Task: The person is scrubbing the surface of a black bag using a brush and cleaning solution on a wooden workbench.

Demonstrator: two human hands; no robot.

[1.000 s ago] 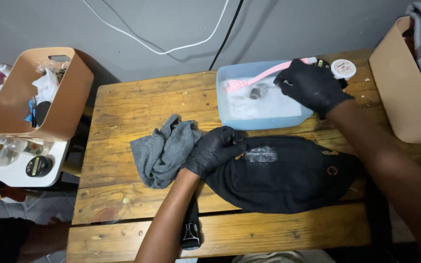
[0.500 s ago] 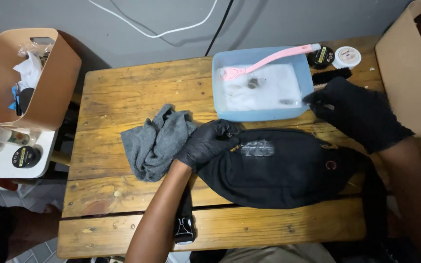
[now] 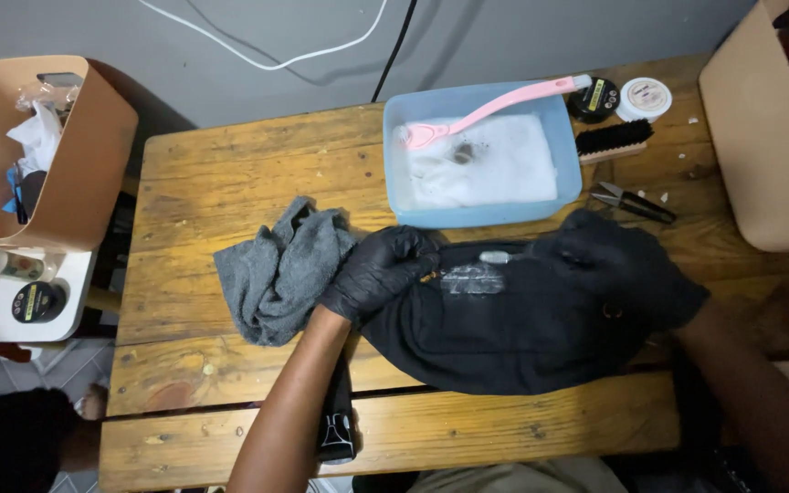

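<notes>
Black waist bag (image 3: 522, 329) lies flat on the wooden slat table (image 3: 230, 164), right in front of me, long axis running left to right across my body. A patch of white suds (image 3: 472, 278) sits on its upper face, near the top edge.

My left hand (image 3: 378, 272), in a black glove, is closed down on the bag's left end, fingers curled over the fabric and pinning it. My right hand (image 3: 618, 260), also gloved, is clamped on a small brush (image 3: 497, 257), its pale head pointing left and touching the bag just above the suds. The handle is hidden in my grip, so what kind of brush it is I can't say for sure. Hands are apart, the sudsy patch between them; the right is the working hand, the left only holds.

Just beyond the bag, touching or nearly touching its top edge: blue plastic tub (image 3: 481, 155) holding foamy soapy water with a dark speck in it. A pink long-handled brush (image 3: 486, 111) rests slantwise across it, head in the foam, handle over the right rim.

Right of the tub: black-bristled brush (image 3: 612, 141), two round tins (image 3: 630, 97), small pliers or cutters (image 3: 634, 203).

Grey rag (image 3: 280, 272) bunched just left of my left hand.

Tan caddy (image 3: 75, 155) off the table's left end, holding cloths and bits.
</notes>
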